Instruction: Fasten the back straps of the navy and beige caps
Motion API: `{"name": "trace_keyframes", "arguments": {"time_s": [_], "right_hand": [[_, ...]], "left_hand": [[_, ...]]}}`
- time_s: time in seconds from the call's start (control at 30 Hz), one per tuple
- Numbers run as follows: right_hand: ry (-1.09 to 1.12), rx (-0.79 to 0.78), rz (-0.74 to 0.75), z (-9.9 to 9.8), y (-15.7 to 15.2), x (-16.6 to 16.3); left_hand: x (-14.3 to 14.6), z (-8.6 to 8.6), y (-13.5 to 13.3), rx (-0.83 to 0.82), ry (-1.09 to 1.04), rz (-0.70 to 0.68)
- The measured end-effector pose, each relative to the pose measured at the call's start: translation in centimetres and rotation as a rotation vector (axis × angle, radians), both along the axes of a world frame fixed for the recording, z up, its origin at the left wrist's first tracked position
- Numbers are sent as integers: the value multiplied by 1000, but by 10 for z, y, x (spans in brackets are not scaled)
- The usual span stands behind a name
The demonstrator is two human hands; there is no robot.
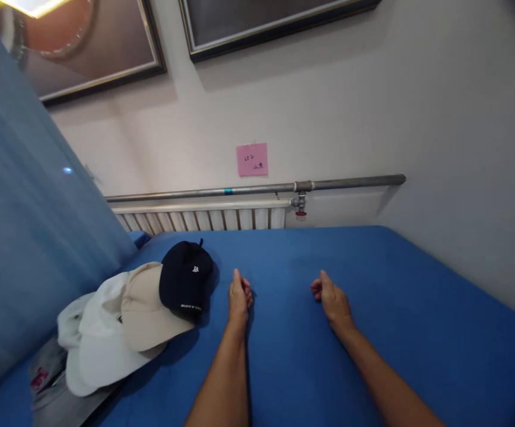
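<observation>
Both forearms extend from the lower edge of the view over the blue sheet. Left hand rests on its outer edge, fingers curled together in a loose fist that grips nothing. Right hand rests likewise, fingers curled shut and empty, well apart from the left.

Just beside the left hand lies a row of overlapping caps. Nearest to it is the black cap, which partly covers the beige cap. Next comes the white cap, and last a grey cap, mostly hidden, so its shape is uncertain.

For a clean pick, open the left hand and grip the black cap first, by its brim: it sits uppermost and should lift without disturbing the others.

Beyond the bed stand a radiator, a pipe and a pink note on the wall.
</observation>
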State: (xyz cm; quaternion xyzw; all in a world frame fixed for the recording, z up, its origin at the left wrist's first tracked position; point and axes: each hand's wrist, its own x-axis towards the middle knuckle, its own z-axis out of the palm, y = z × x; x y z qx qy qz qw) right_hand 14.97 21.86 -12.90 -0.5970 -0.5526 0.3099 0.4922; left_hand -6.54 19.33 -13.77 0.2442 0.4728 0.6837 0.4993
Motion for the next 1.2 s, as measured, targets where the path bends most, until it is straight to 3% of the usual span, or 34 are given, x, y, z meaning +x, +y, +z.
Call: {"name": "trace_keyframes", "arguments": {"time_s": [0.23,0.43,0.93,1.2], "right_hand": [[-111,152,256,-6,-31,-25],[-182,245,464,-12,-51,-51],[-224,240,529,-16,-46,-51],[-207,382,484,-7,-62,-68]], "left_hand": [[-21,0,-28,106,-483,145],[-28,-4,-58,203,-732,224],[-28,3,-75,219,-846,305],[-10,-1,-56,65,-788,152]]}}
